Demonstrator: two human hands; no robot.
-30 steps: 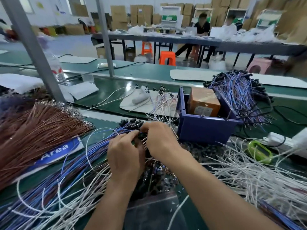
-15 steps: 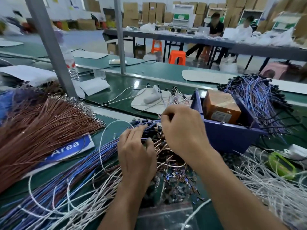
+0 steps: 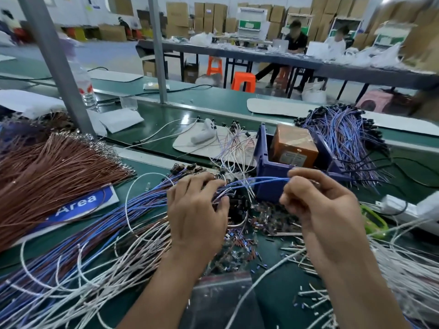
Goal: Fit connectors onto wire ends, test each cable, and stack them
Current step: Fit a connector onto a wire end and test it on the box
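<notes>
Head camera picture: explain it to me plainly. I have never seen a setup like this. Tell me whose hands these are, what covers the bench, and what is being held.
No machine here: the camera sits on a worker's head, looking down at their own bare hands. The right hand pinches the end of a blue wire; the left hand rests on the blue wire bundle it comes from. On the green bench lie brown wires, white wires, small loose connectors and a blue bin holding an orange box.

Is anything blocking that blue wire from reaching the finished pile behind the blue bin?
Yes: the blue bin with its orange box stands between the blue wire and that pile.
</notes>
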